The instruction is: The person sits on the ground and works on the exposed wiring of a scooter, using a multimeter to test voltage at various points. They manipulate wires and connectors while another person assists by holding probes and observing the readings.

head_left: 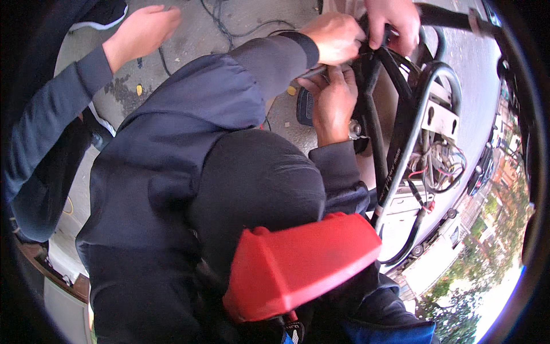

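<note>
My left hand (pixel 143 31) reaches forward at the top left in a grey sleeve. It hovers over the concrete ground (pixel 189 34) with fingers loosely extended and nothing in it. My right hand is not visible. Right below me a person in a dark hooded jacket (pixel 189 172) bends over a black tubular vehicle frame (pixel 395 132). That person's two hands (pixel 335 37) (pixel 332 103) work at the frame's upper joint. Another bare hand (pixel 395 23) comes in from the top edge and grips a black tube; I cannot tell whose it is.
A red plastic piece (pixel 303 264) sits just under the camera, in front of the hooded person. Bundled coloured wires (pixel 441 163) and a grey bracket (pixel 438 117) show inside the frame. Black cables (pixel 229 23) lie on the ground. Street and trees (pixel 481 275) lie at the lower right.
</note>
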A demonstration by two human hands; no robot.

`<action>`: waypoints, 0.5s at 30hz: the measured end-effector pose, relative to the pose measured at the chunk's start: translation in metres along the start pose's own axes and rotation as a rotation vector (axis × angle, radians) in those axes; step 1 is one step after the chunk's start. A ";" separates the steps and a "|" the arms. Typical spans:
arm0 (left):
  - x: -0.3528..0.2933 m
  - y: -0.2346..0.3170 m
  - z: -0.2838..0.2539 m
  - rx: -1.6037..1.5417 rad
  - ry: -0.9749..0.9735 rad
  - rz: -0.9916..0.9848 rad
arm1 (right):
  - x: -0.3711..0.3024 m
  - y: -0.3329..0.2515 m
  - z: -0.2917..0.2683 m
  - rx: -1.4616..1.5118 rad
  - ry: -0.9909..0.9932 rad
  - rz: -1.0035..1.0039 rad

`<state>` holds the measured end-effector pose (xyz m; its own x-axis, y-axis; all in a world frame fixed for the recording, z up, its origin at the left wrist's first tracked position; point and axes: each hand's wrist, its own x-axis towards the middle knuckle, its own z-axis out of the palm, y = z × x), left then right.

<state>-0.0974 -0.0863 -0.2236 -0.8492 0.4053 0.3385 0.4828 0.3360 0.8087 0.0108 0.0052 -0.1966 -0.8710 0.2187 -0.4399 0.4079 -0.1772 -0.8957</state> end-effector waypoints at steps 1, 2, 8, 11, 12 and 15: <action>-0.001 -0.001 0.000 -0.027 -0.029 -0.018 | -0.001 0.000 0.000 -0.012 -0.007 0.000; 0.000 -0.001 0.000 -0.030 -0.028 -0.045 | -0.001 0.000 -0.001 -0.001 -0.032 -0.006; -0.001 -0.003 0.005 -0.253 -0.081 -0.235 | 0.010 0.010 -0.002 0.122 -0.028 -0.061; 0.002 -0.002 0.005 -0.262 -0.084 -0.237 | 0.011 0.011 -0.003 0.139 -0.052 -0.075; 0.004 -0.002 0.004 -0.161 -0.068 -0.209 | 0.011 0.010 -0.003 0.125 -0.047 -0.065; 0.005 0.001 0.001 -0.120 -0.073 -0.223 | 0.009 0.006 -0.002 0.098 -0.037 -0.052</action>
<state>-0.1012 -0.0830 -0.2215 -0.9122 0.3938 0.1133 0.2526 0.3227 0.9122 0.0058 0.0084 -0.2063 -0.9004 0.1949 -0.3891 0.3350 -0.2601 -0.9056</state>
